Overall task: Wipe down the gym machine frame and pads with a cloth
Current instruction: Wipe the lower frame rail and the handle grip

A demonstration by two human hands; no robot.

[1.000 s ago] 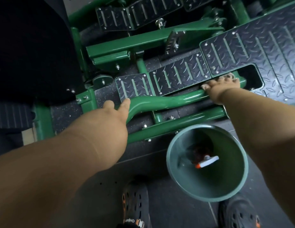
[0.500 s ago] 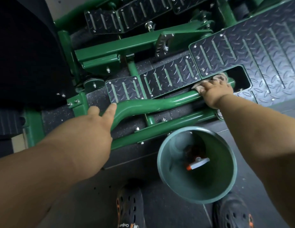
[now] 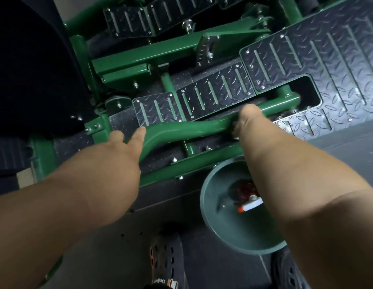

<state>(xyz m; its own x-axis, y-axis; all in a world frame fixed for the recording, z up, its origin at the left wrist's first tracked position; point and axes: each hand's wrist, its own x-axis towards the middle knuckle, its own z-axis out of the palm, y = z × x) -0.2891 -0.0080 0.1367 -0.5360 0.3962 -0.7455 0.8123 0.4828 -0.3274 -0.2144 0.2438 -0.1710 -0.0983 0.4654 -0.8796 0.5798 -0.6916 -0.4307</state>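
The gym machine has a green frame with a curved green tube (image 3: 181, 127) running across the middle, below black tread plates (image 3: 214, 91). My right hand (image 3: 251, 119) curls over this tube near its middle. Only a small pale bit of the cloth (image 3: 235, 133) shows under the fingers, and the hand is blurred. My left hand (image 3: 127, 142) rests on the tube's left bend with its fingers straight, holding nothing. A large black pad (image 3: 29, 59) fills the upper left.
A green bucket (image 3: 225, 236) stands on the dark floor under my right forearm, with a spray bottle (image 3: 249, 205) inside. My two dark shoes (image 3: 167, 265) are at the bottom edge. A large tread plate (image 3: 331, 65) with a rectangular opening lies at the right.
My right hand has slid left along the green tube, from the end by the rectangular opening to near its middle. My left hand has stayed at the bend.
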